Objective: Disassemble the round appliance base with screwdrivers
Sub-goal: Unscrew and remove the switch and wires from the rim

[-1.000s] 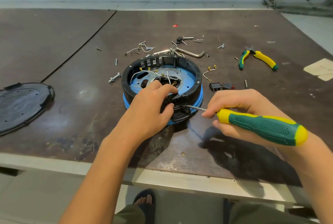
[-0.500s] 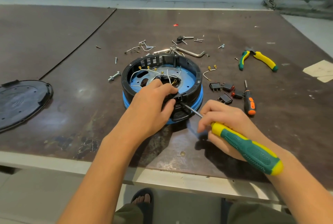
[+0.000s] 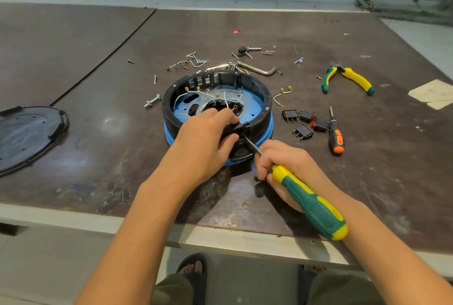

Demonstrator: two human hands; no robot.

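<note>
The round appliance base (image 3: 255,91), a black ring over a blue rim with white wires inside, lies open on the brown table (image 3: 103,142). My left hand (image 3: 203,142) grips its near edge, pinching a small black part there. My right hand (image 3: 282,167) holds a green and yellow screwdriver (image 3: 311,204), whose tip rests against that black part at the base's front. A smaller black and orange screwdriver (image 3: 335,136) lies to the right.
The black round cover (image 3: 27,135) lies at the far left. Several loose screws and a hex key (image 3: 259,70) lie behind the base. Black switches (image 3: 304,123) and green and yellow pliers (image 3: 350,79) sit to the right. The table's front edge is close to me.
My right hand swung the screwdriver handle down and toward me, so the shaft now points up-left into the base. That uncovered the switches and the small screwdriver. My left hand stayed put.
</note>
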